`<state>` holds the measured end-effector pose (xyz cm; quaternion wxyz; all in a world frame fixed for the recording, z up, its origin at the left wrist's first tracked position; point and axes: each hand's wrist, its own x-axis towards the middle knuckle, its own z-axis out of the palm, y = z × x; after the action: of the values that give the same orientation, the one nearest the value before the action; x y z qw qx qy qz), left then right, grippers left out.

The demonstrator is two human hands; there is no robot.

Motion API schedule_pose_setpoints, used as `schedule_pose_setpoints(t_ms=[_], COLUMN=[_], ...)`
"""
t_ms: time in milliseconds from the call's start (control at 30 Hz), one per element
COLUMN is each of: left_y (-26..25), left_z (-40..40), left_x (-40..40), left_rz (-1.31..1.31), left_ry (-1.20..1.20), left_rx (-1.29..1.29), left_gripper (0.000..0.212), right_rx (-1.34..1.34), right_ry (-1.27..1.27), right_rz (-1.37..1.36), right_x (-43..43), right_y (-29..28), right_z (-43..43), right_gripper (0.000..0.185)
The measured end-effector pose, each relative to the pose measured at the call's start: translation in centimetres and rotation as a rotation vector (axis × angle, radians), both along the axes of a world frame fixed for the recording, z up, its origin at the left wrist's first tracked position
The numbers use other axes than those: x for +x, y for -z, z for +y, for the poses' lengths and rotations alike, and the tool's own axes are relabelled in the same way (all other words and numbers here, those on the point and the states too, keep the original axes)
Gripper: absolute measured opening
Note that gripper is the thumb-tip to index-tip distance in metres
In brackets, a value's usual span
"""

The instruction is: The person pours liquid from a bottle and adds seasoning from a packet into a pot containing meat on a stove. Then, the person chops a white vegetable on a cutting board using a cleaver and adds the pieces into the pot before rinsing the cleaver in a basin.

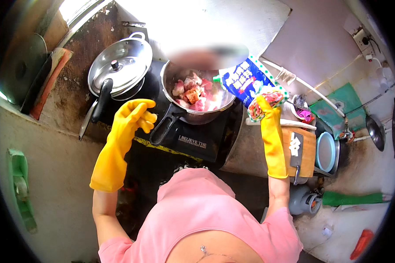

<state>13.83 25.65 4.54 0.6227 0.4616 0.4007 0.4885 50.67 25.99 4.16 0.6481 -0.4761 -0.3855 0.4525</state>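
Note:
My right hand (266,105), in a yellow rubber glove, grips a blue seasoning pouch (242,80) by its lower end. The pouch is tilted, and its green spout hangs at the right rim of a metal pot (197,113). Pieces of raw meat (192,92) lie in the pot, which stands on the black stove (197,141) with its black handle towards me. My left hand (140,115), gloved too, is held with bent fingers left of that handle and holds nothing that I can see. A blurred patch hides the pot's far edge.
A steel pan with a lid (121,65) stands on the stove's left side, with a knife (88,120) beside it. On the right are a wooden cutting board (307,151) bearing a cleaver (296,161) with white pieces on its blade, a blue basin (326,151) and a gas cylinder (299,199).

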Motion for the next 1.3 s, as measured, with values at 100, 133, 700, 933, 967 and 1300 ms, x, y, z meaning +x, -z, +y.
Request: schedule_pose_setpoints(t_ms=[100,133,700,933,967,1300], left_y=[0.8,1.1,2.5,2.5,2.4,1.9], left_z=[-1.4,-1.7,-2.5,-2.2,-2.1,-1.9], left_x=[-1.4,-1.8,-2.1,-1.8,-1.7,-0.8], left_rz=[0.03,0.031,0.034,0.038,0.038,0.035], left_ry=[-0.068,-0.088,-0.143,-0.131,-0.128,-0.079], left_rx=[-0.051,-0.061,-0.137,-0.123,-0.12,-0.048], left_gripper=[0.029,0.029,0.027,0.028,0.028,0.033], right_rx=[-0.002,0.003,-0.103,-0.123,-0.122,-0.154], right_ry=[0.018,0.066,-0.01,0.054,0.05,0.057], right_rz=[-0.023,-0.025,-0.085,-0.092,-0.11,-0.077], right_x=[-0.8,-1.1,-0.1,0.8,0.6,0.7], right_y=[-0.7,-0.8,-0.2,1.0,0.7,0.9], right_z=[0.8,1.0,3.1,3.3,3.4,4.6], right_gripper=[0.011,0.011,0.011,0.019,0.019,0.022])
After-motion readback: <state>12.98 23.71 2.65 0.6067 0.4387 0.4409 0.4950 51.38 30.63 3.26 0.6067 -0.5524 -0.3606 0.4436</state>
